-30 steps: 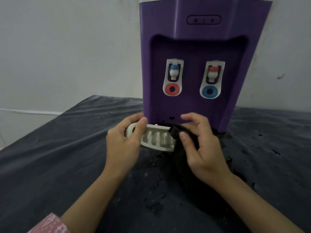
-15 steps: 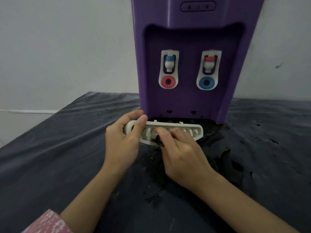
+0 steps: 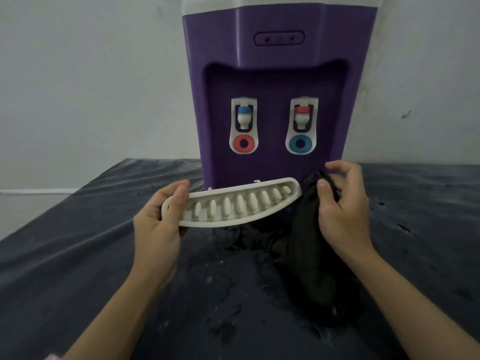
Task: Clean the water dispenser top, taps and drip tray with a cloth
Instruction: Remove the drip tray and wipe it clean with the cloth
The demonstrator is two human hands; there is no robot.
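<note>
A purple water dispenser [image 3: 272, 81] with a white top stands at the back of the table. Its two white taps, one blue-capped [image 3: 243, 118] and one red-capped [image 3: 302, 116], sit in the recess. My left hand [image 3: 161, 222] grips the left end of the white slotted drip tray [image 3: 233, 206], held lifted and tilted in front of the dispenser's base. My right hand [image 3: 342, 209] pinches a dark cloth [image 3: 309, 229] just off the tray's right end; the cloth hangs down onto the table.
A dark, wrinkled sheet [image 3: 78, 242] covers the table, with wet patches and specks [image 3: 228, 294] below the tray. A pale wall [image 3: 91, 74] rises behind the dispenser. The table's left edge runs diagonally at the left.
My right hand has moved with the cloth from the middle of the tray to beyond its right end. The tray has come up and forward from the dispenser's base. The camera has tilted up.
</note>
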